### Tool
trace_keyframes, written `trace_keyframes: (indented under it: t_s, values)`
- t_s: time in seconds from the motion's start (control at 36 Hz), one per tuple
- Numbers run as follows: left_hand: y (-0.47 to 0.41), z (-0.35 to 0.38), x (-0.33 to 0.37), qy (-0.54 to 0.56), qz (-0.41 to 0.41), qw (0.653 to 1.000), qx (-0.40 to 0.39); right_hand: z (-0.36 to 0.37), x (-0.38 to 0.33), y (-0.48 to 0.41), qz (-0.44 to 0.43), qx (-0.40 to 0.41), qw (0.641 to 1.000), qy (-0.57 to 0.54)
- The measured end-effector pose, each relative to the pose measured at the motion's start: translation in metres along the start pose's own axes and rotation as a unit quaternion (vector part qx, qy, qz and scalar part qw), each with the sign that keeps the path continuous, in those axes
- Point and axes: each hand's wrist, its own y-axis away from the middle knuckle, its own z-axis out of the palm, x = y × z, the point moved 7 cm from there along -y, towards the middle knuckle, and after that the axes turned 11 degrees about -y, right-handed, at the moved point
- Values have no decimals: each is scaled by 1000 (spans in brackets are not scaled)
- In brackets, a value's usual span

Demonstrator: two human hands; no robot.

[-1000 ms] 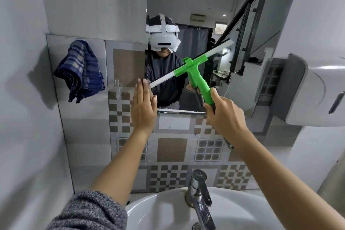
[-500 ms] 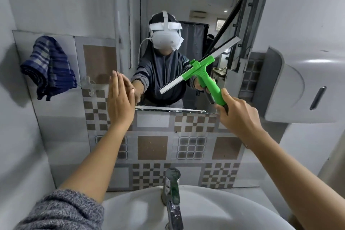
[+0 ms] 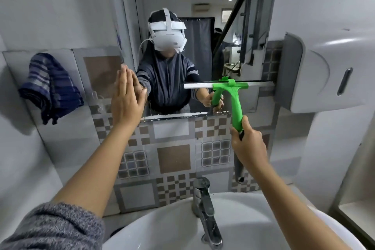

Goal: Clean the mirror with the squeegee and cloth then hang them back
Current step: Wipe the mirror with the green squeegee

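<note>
Head view: nearest us sat the white sink (image 3: 253, 219), basin empty as far as we could see, with the chrome faucet (image 3: 205, 209) at its back rim. Above it, our right hand (image 3: 248, 144) was clenched around the lower handle of the green squeegee (image 3: 235, 95); its blade lay level on the lower right of the mirror (image 3: 182, 6). Our left hand (image 3: 126, 99) was spread flat against the mirror's left edge. Advice for the stroke: keep the blade level, pressure even, pull straight down to the bottom edge. Striped cloth (image 3: 49, 87) hung on the left wall, untouched.
</note>
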Motion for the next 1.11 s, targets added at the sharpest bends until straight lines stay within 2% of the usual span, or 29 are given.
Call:
trace_keyframes:
  t_s: [0.22, 0.42, 0.72, 1.11]
  values:
    - [-15, -1, -4, -10, 66, 997, -47, 29, -30, 21, 53, 65, 976, -199]
    - [-18, -7, -8, -15, 104, 993, -44, 61, -59, 41, 105, 97, 946, -291]
    - [-32, -15, -21, -31, 152, 987, -39, 109, -82, 72, 117, 101, 931, -331]
    - [-37, -20, -29, -3, 183, 982, -36, 156, -98, 100, 120, 112, 931, -326]
